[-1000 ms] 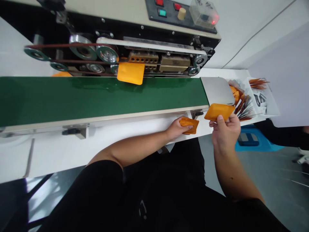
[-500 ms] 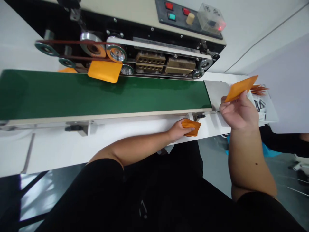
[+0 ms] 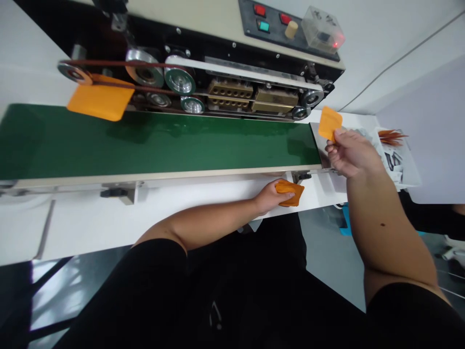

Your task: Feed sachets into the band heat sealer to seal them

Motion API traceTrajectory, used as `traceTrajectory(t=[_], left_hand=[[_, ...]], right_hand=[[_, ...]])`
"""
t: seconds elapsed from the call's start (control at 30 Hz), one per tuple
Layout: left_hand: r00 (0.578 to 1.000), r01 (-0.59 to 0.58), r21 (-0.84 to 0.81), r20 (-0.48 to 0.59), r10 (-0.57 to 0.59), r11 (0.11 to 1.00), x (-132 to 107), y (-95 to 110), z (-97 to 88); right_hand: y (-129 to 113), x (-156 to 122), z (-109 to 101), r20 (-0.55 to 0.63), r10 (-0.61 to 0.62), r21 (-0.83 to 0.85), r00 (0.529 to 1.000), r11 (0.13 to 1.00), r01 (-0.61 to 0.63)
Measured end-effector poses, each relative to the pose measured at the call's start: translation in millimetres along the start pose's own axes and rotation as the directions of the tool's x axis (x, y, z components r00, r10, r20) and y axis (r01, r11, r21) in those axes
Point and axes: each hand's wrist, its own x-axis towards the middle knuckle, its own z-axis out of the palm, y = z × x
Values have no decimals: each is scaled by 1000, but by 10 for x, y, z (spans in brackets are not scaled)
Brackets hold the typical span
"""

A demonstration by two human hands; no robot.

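Note:
My right hand (image 3: 349,154) pinches an orange pouch (image 3: 330,123) by its lower edge and holds it upright over the right end of the green conveyor belt (image 3: 163,143), near the sealing machine's (image 3: 225,92) intake. My left hand (image 3: 271,195) rests on the white table's front edge, closed on a small stack of orange pouches (image 3: 291,192). Another orange pouch (image 3: 96,101) hangs in the machine's belt track at the far left.
A control panel (image 3: 290,26) with red and green buttons and a lit red light tops the machine. A white tray (image 3: 394,152) with orange and black-and-white sachets sits at the right. Another person's dark sleeve (image 3: 428,218) shows at the right edge.
My right hand has carried its pouch up and left, from beside the tray to the belt's right end. The pouch in the machine has travelled left along the track. My left hand stays put.

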Motion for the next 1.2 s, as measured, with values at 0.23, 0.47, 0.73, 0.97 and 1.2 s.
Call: traceTrajectory(t=[0.23, 0.47, 0.73, 0.97, 1.2], left_hand=[[1000, 6, -4, 12, -6, 1000, -1, -7, -6], [1000, 4, -10, 12, -4, 1000, -15, 25, 14], [1000, 13, -9, -14, -13, 1000, 14, -18, -15], [997, 47, -69, -52, -50, 997, -3, 38, 26], [999, 7, -17, -53, -7, 1000, -31, 61, 26]], right_hand=[[-70, 199, 128, -87, 57, -27, 995, 998, -60], [-137, 262, 519, -91, 68, -64, 994, 995, -74], [-226, 87, 714, -17, -121, -176, 993, 978, 116], [463, -1005, 336, -116, -456, -256, 882, 872, 417], [1409, -1437, 125, -25, -277, -558, 960, 801, 217]])
